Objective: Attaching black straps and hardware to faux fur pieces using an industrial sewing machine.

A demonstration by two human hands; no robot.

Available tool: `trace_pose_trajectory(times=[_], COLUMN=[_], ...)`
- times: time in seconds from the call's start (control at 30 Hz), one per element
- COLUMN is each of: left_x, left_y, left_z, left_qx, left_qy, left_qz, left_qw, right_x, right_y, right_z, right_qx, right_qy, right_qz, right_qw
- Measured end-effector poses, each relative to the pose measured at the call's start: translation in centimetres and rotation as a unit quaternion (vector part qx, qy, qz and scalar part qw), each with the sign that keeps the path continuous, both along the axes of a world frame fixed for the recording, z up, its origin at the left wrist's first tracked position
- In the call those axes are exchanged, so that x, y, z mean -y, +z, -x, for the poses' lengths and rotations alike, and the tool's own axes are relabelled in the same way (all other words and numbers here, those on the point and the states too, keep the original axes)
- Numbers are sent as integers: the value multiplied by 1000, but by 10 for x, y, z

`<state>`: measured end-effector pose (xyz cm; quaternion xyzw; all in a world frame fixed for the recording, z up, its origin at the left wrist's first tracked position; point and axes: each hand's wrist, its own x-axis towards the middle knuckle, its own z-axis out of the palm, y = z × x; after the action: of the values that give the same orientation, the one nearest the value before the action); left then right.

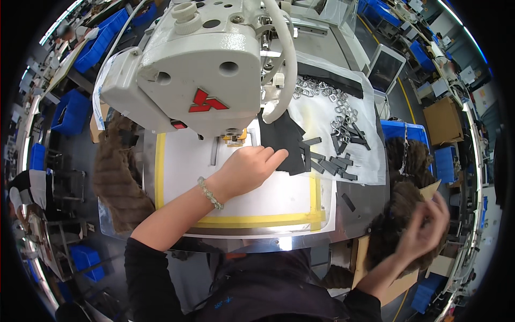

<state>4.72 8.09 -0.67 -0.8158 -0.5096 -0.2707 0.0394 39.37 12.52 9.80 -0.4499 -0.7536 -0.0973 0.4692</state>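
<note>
My left hand (pixel 251 170), with a beaded bracelet (pixel 210 193) at the wrist, is closed over the white template sheet (pixel 236 201), just in front of the sewing machine's presser foot (pixel 234 139). Its fingers curl beside the edge of a black cloth piece (pixel 280 140); what they hold, if anything, is hidden. A narrow grey strip or slot (pixel 215 151) shows left of the foot. Off the table's right side, my right hand (pixel 426 228) is over brown fur pieces (pixel 399 214), fingers loosely bent and apart. Behind its fingertips stands a tan pointed corner (pixel 431 189).
Metal rings (pixel 338 107) and short black strap pieces (pixel 335 163) lie on a white cloth (pixel 370 161) at right. The machine head (pixel 198 80) overhangs the table. Brown fur (pixel 120 177) hangs at left. A blue bin (pixel 397 129) and a small screen (pixel 385 68) stand at right.
</note>
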Motion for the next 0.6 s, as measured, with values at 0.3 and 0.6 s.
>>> trace_pose_trajectory(times=[0.3,0.6], left_x=[7,13], left_y=[2,-6], left_z=[12,18], left_qx=[279,380], left_qy=[53,44], left_qz=[133,170], left_qw=[950,908], right_x=[-36,-50], right_y=[-80,-104], right_z=[181,199], right_qx=[3,-36], right_qy=[414,418], right_qz=[449,507], right_qw=[791,753])
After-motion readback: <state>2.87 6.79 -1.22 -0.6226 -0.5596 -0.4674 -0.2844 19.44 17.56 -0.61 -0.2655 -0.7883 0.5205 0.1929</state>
